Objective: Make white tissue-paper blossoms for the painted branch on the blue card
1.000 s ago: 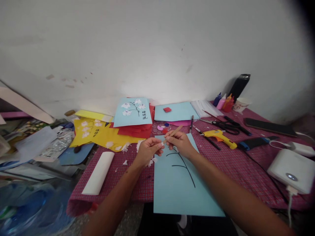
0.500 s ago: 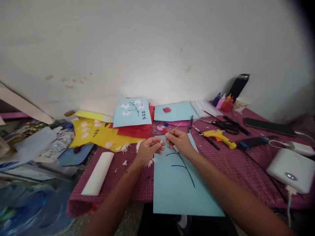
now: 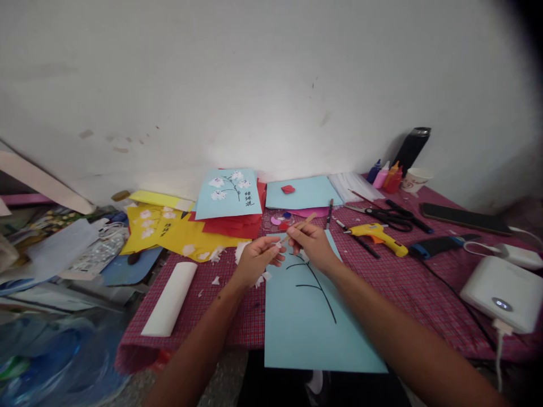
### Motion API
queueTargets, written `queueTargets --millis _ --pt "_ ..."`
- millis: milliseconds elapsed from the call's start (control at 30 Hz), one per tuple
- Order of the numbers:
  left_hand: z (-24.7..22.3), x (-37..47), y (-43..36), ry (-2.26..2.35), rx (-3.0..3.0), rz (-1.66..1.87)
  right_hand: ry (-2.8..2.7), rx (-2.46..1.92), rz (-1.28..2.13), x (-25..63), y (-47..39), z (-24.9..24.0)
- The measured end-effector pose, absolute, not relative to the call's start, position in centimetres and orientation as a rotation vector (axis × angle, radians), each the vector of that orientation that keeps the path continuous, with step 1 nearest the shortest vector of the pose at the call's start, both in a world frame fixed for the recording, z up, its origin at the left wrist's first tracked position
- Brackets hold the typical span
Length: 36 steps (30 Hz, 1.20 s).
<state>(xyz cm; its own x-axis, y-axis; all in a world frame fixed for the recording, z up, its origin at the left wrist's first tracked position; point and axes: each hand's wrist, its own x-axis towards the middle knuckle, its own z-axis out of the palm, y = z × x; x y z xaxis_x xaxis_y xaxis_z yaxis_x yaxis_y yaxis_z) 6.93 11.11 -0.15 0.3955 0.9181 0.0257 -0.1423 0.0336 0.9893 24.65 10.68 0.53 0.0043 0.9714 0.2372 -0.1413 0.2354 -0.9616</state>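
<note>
Held between the fingers of my right hand is a thin flat wooden stick, its upper end pointing away and to the right. Its lower end meets a small white scrap, likely paper, pinched in the fingertips of my left hand. Both hands hover over the top of a light blue sheet that bears a black drawn branch. White torn paper pieces lie beside the sheet's left edge, partly behind my left hand.
A white paper roll lies on the left of the checked tablecloth. Behind is a finished blue flower card on red paper. To the right are a yellow glue gun, black scissors, paint bottles and a white power bank.
The wooden stick has turned in my right fingers, so its flat broad side now shows instead of its thin edge. My hands stay almost in place.
</note>
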Motion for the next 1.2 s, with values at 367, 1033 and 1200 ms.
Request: queueTargets --millis 367,1033,1200 --pt "0.0 6.8 11.2 0.895 1.275 1.015 -1.139 -0.924 1.070 24.9 10.8 0.8" --pt "0.6 -2.0 9.0 1.466 2.033 1.149 -1.092 -0.918 1.037 25.4 11.1 0.4" --pt "-0.3 -2.5 9.4 1.385 2.376 0.889 -1.108 -0.911 1.033 25.4 11.1 0.3"
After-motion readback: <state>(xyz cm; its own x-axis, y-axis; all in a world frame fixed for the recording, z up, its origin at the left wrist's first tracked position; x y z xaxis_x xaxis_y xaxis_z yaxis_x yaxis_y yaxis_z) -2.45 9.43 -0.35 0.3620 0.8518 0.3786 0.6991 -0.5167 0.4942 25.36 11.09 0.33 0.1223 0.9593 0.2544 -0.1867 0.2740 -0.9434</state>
